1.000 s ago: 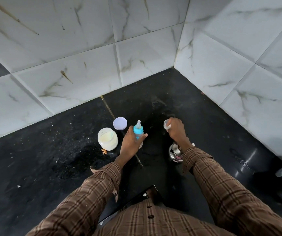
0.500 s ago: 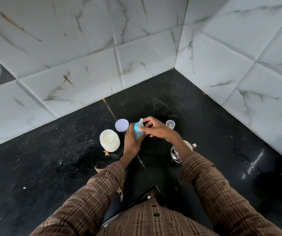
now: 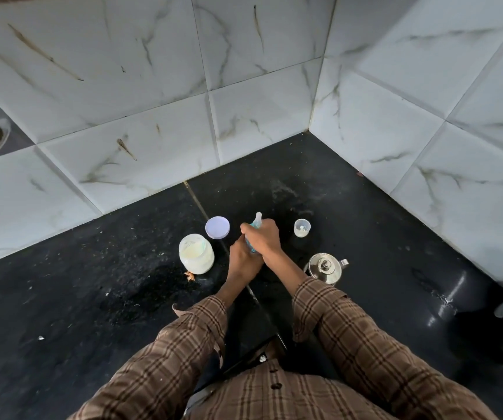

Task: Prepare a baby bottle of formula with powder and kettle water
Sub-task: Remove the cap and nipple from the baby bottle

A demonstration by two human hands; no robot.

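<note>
Now gripping the bottle (image 3: 257, 221) collar, the right hand (image 3: 263, 241) is joining the left hand (image 3: 242, 262), both clamping it; desk (image 3: 62, 298) lying bare leftward.

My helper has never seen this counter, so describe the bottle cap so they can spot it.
On the black counter, look right of both hands toward the tiled corner. The cap stands alone, open end up, beyond the steel kettle. It is small and clear, unlike the flat lilac lid.
</note>
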